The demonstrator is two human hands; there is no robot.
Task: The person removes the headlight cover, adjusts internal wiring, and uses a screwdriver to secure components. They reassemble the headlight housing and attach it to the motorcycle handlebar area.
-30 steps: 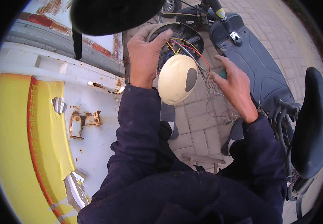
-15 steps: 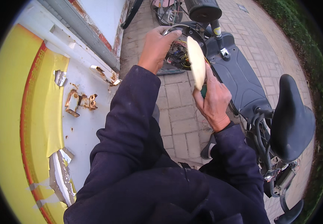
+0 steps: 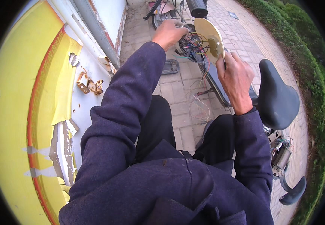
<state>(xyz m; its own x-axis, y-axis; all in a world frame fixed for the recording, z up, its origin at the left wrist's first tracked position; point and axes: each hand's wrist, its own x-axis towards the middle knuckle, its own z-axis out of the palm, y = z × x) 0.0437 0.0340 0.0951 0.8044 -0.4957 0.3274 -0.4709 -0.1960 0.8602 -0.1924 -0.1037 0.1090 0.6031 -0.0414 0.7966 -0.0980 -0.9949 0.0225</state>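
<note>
My left hand (image 3: 171,33), fingers closed, grips the upper left rim of a dark round scooter housing (image 3: 188,48) packed with coloured wires (image 3: 196,43). My right hand (image 3: 234,77) is closed on the lower edge of an oval cream cover (image 3: 205,28), now upright with its hollow inner side and a small plate facing left. Thin loose wires (image 3: 202,105) hang below onto the paving. The housing is partly hidden by my left hand and the cover. A handlebar grip (image 3: 197,8) is just above the cover.
A yellow-covered panel (image 3: 16,112) with rusty brackets (image 3: 89,84) stands at my left. The scooter's black seat (image 3: 279,97) and exposed parts (image 3: 282,155) are at my right. Brick paving (image 3: 170,93) lies below; a hedge (image 3: 316,82) runs along the right. A pink vehicle (image 3: 156,8) is behind.
My right hand has moved up and right with the cover, turning its outer face away. My left hand has stayed on the housing. The view has tilted to take in more hedge and paving.
</note>
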